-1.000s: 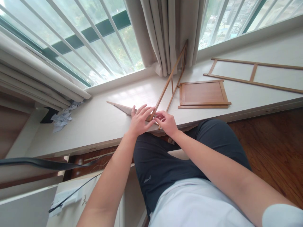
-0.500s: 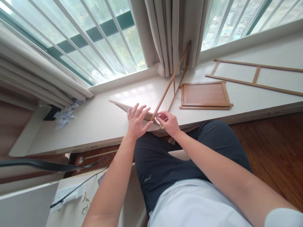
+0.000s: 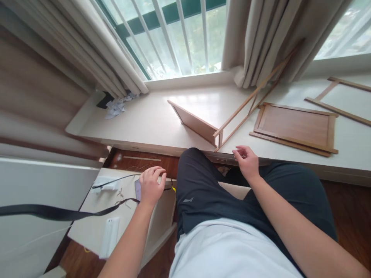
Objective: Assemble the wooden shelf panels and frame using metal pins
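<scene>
At the far left a black strap [image 3: 43,211] crossed the view, running over a low white table [image 3: 87,227] that stood below the windowsill [image 3: 145,123]. A flat white device [image 3: 109,231] lay on that table, and a few small metal bits [image 3: 119,192] lay farther back on it, too small for us to name. Up on the sill's left end we saw a heap of paper scraps [image 3: 117,108] against the curtain.

Our left hand [image 3: 151,186] was palm down at the table's right edge, fingers curled over a small dark phone-like thing [image 3: 137,190]. We could not tell whether it gripped it or only rested on it.

Further right, a wooden board [image 3: 193,122] stood on edge on the sill. Its near end met the foot of a thin wooden frame [image 3: 245,103], which slanted up to lean against the curtain [image 3: 261,42].

Our right hand [image 3: 247,161] hung open and empty, fingers loosely spread, at the sill's front edge, just below the frame's foot and clear of it.

To the right a wooden panel [image 3: 294,127] lay flat on the sill, and beyond it lay a ladder-like frame [image 3: 339,98].
</scene>
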A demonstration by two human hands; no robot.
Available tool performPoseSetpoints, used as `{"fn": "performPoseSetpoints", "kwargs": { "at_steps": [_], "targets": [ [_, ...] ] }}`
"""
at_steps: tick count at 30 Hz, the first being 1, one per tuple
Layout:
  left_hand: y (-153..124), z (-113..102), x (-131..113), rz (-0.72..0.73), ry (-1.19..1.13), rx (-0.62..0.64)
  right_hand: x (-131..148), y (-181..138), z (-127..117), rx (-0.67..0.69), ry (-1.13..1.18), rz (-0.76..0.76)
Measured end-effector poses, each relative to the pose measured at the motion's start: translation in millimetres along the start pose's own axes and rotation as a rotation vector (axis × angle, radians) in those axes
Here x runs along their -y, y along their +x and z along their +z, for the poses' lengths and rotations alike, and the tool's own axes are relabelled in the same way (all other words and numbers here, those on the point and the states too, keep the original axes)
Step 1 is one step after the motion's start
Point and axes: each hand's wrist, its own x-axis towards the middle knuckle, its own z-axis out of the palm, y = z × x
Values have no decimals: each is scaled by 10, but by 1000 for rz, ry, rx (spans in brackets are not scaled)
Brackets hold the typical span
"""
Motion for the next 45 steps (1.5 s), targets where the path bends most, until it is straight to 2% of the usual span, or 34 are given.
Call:
{"fn": "performPoseSetpoints", "kwargs": {
  "at_steps": [2, 4, 10, 12, 14, 16, 17, 22, 23, 25, 27, 30, 36, 40, 45],
  "targets": [
    [-230, 9, 87, -105, -71, 102, -147, -111, 3, 35, -20, 20],
    [-428, -11, 101, -173, -239, 250, -242, -215, 21, 92, -36, 34],
    [-996, -190, -134, -254, -695, 799, -349, -379, 82, 272, -82, 39],
    [-1168, -249, -127, -303, -766, 917, -382, -389, 82, 289, -90, 44],
    [-1301, -304, 8, -372, -780, 966, -414, -391, 71, 294, -93, 58],
    [-1381, -350, 282, -462, -726, 940, -435, -393, 53, 295, -90, 76],
    [-1402, -367, 463, -513, -665, 885, -442, -395, 43, 295, -88, 84],
    [-1406, -338, 1521, -805, -142, 390, -451, -410, 16, 307, -98, 108],
    [-1400, -309, 1704, -873, -38, 338, -450, -417, 15, 310, -99, 112],
    [-1386, -235, 1996, -922, 45, 295, -444, -431, 17, 316, -97, 118],
    [-1364, -150, 2183, -971, 91, 311, -440, -447, 17, 323, -98, 117],
    [-1323, -20, 2319, -987, 110, 345, -442, -462, 13, 329, -113, 112],
    [-1277, 166, 2398, -1009, 122, 403, -449, -471, 5, 323, -133, 151],
    [-1263, 184, 2367, -985, 158, 399, -477, -469, 19, 340, -138, 161],
    [-1252, 171, 2290, -945, 195, 459, -540, -463, 46, 353, -140, 159]
  ]
}}
